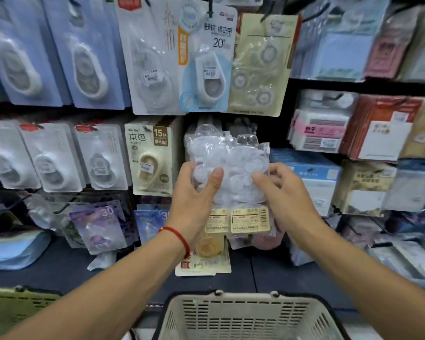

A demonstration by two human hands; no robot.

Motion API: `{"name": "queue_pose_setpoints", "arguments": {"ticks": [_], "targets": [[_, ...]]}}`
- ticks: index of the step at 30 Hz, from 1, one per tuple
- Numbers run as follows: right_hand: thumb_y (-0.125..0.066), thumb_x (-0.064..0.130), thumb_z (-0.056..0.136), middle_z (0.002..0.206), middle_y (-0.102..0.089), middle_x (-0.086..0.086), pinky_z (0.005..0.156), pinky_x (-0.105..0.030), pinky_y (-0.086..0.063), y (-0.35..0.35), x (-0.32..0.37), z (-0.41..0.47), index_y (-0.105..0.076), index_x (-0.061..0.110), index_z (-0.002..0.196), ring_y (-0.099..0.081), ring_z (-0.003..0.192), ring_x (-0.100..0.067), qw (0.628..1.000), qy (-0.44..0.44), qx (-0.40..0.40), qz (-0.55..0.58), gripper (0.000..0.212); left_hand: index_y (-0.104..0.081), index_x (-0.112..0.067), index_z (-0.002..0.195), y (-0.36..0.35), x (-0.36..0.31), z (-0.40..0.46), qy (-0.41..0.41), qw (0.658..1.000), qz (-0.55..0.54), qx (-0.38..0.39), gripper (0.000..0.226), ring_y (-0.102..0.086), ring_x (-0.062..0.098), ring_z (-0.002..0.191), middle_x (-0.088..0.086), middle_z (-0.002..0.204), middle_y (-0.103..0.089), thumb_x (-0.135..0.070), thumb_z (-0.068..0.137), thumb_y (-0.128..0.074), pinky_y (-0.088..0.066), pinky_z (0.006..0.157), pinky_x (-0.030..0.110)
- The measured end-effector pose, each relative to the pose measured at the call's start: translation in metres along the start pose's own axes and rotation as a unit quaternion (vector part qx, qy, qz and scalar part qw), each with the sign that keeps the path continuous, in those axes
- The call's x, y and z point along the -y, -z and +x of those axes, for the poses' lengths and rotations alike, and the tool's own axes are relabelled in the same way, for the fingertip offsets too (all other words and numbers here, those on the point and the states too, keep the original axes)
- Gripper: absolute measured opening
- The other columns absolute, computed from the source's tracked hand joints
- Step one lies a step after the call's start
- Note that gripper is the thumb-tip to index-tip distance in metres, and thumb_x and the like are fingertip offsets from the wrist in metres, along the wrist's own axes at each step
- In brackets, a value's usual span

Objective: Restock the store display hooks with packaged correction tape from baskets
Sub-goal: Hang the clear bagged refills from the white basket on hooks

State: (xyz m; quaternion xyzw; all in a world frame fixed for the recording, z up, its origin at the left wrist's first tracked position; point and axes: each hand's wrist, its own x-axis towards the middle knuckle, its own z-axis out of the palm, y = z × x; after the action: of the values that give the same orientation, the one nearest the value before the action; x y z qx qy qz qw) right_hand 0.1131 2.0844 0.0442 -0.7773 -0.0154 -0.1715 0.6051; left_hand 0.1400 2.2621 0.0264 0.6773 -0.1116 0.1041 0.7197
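clear packs (231, 173) between both hands before hanging display packs (152, 155), basket (245, 315) below

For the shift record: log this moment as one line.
left hand: grips clear pack | right hand: pinches clear pack | clear pack: held up at display, not yet hooked | basket: below hands

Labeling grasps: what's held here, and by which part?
Both hands hold one clear pack of white correction tape refills. Left hand grips its lower left edge, thumb in front; right hand fingers pinch the lower right edge.
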Motion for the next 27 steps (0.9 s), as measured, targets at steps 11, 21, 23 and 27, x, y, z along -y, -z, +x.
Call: {"name": "queue_pose_setpoints", "arguments": {"ticks": [11,21,23,27], "targets": [[-0.068,0.041,0.1,0.094,-0.081,-0.012,0.072,-0.07,-0.06,0.026,0.015,0.021,-0.066,0.025,0.11,-0.078,0.083,-0.041,0.998,-0.033,-0.019,0.042,0.019,-0.059,-0.039,0.11,0.014,0.004,0.013,-0.059,0.994,0.037,-0.084,0.021,-0.069,0.006,0.1,-0.014,0.107,-0.071,-0.05,0.095,-0.069,-0.059,0.093,0.034],[-0.071,0.031,0.1,0.093,-0.082,-0.008,0.076,-0.054,-0.065,0.018,0.024,0.024,-0.071,0.017,0.105,-0.08,0.08,-0.028,0.994,-0.081,-0.037,0.061,0.015,-0.057,-0.025,0.123,0.018,-0.006,0.013,-0.07,0.989,0.03,-0.125,0.04,-0.068,0.004,0.099,-0.009,0.109,-0.07,-0.05,0.094,-0.068,-0.058,0.091,0.029],[-0.069,0.039,0.099,0.104,-0.08,-0.001,0.087,-0.05,-0.062,0.02,0.018,0.025,-0.069,0.018,0.114,-0.077,0.09,-0.021,0.995,-0.043,-0.054,-0.068,0.026,-0.058,-0.031,0.114,0.019,-0.005,0.012,-0.073,0.989,0.038,-0.124,0.03,-0.066,-0.005,0.088,-0.017,0.101,-0.069,-0.05,0.094,-0.068,-0.056,0.081,0.019],[-0.065,0.042,0.099,0.133,-0.056,0.005,0.095,-0.036,-0.05,0.016,0.004,0.02,-0.055,0.024,0.135,-0.058,0.116,-0.016,0.942,0.066,-0.092,-0.316,0.042,-0.058,-0.034,0.103,0.016,-0.003,0.01,-0.064,0.989,0.052,-0.121,0.03,-0.063,-0.008,0.08,-0.013,0.095,-0.068,-0.057,0.089,-0.071,-0.052,0.071,0.014]]}}
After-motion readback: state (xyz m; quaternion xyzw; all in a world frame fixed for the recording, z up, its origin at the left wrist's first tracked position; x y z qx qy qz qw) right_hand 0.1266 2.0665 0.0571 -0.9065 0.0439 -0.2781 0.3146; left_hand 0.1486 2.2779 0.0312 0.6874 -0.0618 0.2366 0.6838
